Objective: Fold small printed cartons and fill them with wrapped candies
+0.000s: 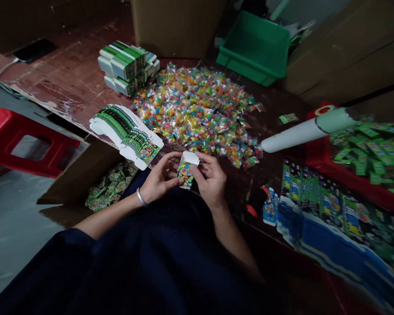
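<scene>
The left hand [159, 181] and right hand [210, 179] are both gripping a small box [186, 169] (flap open) just before the candy pile [200, 109], steadying it.

You sit in a small packing workshop: candy packets [197, 109] heaped on the tabletop [72, 74], flat printed cartons [128, 133], cardboard boxes [177, 26].

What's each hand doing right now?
Left hand: closed on the small printed box.
Right hand: closed on the same box, opposite side.
</scene>
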Available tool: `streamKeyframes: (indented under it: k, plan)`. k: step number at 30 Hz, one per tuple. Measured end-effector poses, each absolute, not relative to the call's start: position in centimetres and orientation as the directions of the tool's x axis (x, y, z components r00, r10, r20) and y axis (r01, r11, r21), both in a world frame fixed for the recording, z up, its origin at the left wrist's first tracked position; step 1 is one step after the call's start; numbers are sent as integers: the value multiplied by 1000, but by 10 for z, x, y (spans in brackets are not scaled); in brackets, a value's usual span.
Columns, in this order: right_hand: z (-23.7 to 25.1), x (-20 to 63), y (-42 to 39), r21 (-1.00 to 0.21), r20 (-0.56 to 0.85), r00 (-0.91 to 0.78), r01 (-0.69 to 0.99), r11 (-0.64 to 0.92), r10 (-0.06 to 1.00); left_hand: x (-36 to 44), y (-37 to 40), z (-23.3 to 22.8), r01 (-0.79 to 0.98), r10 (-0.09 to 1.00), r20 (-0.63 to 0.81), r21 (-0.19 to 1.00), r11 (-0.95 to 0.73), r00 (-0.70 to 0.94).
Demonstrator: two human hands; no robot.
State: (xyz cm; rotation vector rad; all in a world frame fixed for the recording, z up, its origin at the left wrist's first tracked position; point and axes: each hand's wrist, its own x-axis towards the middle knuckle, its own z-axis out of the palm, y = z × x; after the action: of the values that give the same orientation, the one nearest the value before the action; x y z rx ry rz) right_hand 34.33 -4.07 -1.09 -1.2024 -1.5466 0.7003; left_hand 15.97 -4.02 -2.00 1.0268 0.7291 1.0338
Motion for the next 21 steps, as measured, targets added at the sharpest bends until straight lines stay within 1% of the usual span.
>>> streamKeyframes:
  k: [2, 5, 7, 9, 12, 15, 18, 21]
  plan:
    - [-21, 337, -45, -899, 359, 56, 290, 329, 932, 159, -40, -22, -333, 941, 25, 938, 95, 338]
    - [-27, 330, -48, -912, 362, 113, 249, 327, 925, 158, -38, -22, -328, 951, 88, 945, 14, 295]
    - [-26, 329, -48, -923, 332, 121, 244, 297, 935, 157, -37, -20, -323, 945, 69, 946, 41, 320]
    - [-23, 329, -47, -926, 305, 115, 267, 266, 945, 156, -36, -17, -314, 926, 5, 941, 123, 378]
    - [-20, 331, -45, -903, 341, 94, 308, 299, 935, 154, -35, -15, -285, 892, -78, 932, 224, 446]
    - [-19, 330, -44, -913, 356, 116, 254, 318, 927, 155, -34, -14, -298, 898, -84, 926, 230, 431]
    - [-14, 327, -41, -948, 309, 161, 135, 289, 937, 156, -34, -16, -347, 918, -68, 913, 216, 391]
    - [-4, 327, -36, -968, 234, 90, 113, 223, 968, 154, -36, -17, -330, 923, -57, 924, 193, 380]
